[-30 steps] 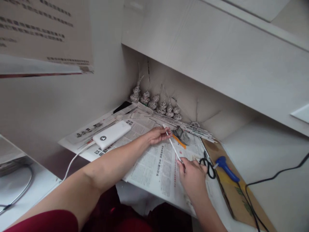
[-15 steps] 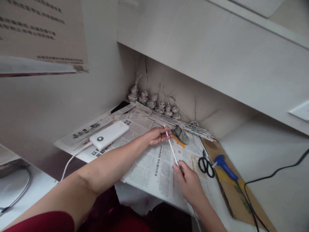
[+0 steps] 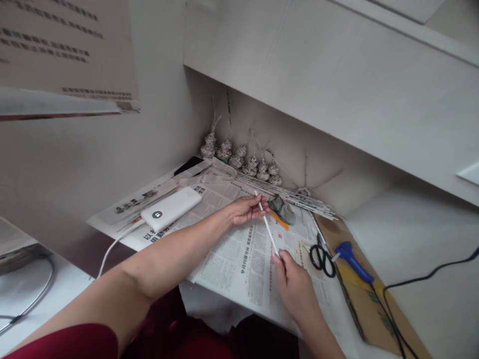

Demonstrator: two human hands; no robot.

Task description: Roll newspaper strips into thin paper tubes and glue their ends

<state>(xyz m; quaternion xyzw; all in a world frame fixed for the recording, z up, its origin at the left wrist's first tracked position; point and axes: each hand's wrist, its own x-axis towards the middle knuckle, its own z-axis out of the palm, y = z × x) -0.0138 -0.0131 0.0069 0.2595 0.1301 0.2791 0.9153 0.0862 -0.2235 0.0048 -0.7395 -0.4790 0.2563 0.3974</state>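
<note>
A thin white rolled-paper stick slants between my two hands over the newspaper-covered table. My left hand pinches it near its upper end, thumb and fingers closed around it. Lower down, my right hand grips the other end, with part of the stick hidden in the fist. Just beyond the left fingertips lie a crumpled grey piece, perhaps cloth or plastic, and an orange strip. Black-handled scissors rest to the right of my right hand.
A white power bank with a cable lies at left. Several woven paper gourds stand along the back wall, behind a bundle of paper sticks. A blue glue gun lies on cardboard at right. A slanted white panel overhangs the table.
The view has shifted slightly. Both hands still hold the paper stick in nearly the same place; the left fingers have moved a little along or around it.
</note>
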